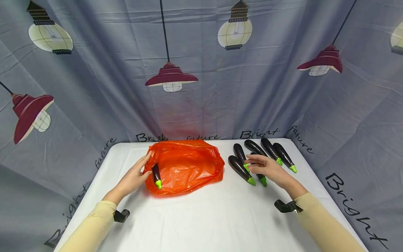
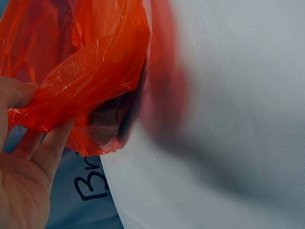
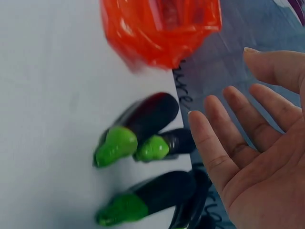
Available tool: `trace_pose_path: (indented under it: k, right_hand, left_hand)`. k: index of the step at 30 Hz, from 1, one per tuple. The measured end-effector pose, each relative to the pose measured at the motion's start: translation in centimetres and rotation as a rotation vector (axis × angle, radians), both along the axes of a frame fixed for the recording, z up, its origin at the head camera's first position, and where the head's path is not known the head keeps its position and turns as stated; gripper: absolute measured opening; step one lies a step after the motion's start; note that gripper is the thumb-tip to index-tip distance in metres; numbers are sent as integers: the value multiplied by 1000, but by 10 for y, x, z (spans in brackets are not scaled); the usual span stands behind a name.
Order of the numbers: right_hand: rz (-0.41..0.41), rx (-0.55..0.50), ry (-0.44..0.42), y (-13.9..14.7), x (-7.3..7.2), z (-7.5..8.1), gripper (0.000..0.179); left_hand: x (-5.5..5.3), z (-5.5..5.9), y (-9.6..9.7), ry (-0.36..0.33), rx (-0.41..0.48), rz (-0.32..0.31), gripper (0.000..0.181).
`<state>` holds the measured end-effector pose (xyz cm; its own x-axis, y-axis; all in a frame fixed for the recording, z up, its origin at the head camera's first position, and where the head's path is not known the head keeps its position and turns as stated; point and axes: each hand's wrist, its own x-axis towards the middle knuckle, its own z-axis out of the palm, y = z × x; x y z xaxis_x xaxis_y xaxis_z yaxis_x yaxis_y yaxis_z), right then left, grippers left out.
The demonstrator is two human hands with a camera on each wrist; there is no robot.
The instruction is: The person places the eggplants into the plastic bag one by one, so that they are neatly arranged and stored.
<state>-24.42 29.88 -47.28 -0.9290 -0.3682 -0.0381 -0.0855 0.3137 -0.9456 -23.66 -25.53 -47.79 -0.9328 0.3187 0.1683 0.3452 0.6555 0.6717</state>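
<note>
A red plastic bag (image 1: 192,168) lies mouth-open on the white table, left of centre. My left hand (image 1: 133,178) pinches the bag's left rim between thumb and fingers, which the left wrist view shows closely. Inside the bag, by that rim, an eggplant (image 1: 156,175) with a bright green stem end is visible. On the right, my right hand (image 1: 264,167) hovers over a group of eggplants (image 1: 240,169), its fingers spread and holding nothing. In the right wrist view, the eggplants (image 3: 147,114) lie below and left of the extended fingers.
Farther right in the group, more dark eggplants (image 1: 284,155) lie near the back right corner of the white table (image 1: 201,220). A grey curtain (image 1: 201,112) printed with lamps hangs right behind the table and along both sides.
</note>
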Motion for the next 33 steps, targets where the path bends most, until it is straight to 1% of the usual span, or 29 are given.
trace_pose_path:
  k: [2,6,11,15,21,29,33]
  right_hand:
    - [-8,-2,9,5,-1,-1,65]
    - [-25,26,36,15,-3,-4,66]
    - [-62,48,35,26,-6,-6,67]
    - [-107,67,29,34,-9,-8,66]
    - [-163,43,17,50,-14,-6,67]
    - [-271,84,7,76,-20,-9,71]
    - [-310,125,-2,87,-21,-11,73]
  left_hand:
    - [0,0,0,3,-3,1,82]
    - [0,0,0,2,-6,2,82]
    - [0,1,-1,1,-5,4,81]
    - [-1,1,-1,3,-3,3,81]
    - [-1,0,-2,8,-10,3,82]
    - [-1,-1,-4,8,1,-5,81]
    - [0,-2,-4,12,3,-6,81]
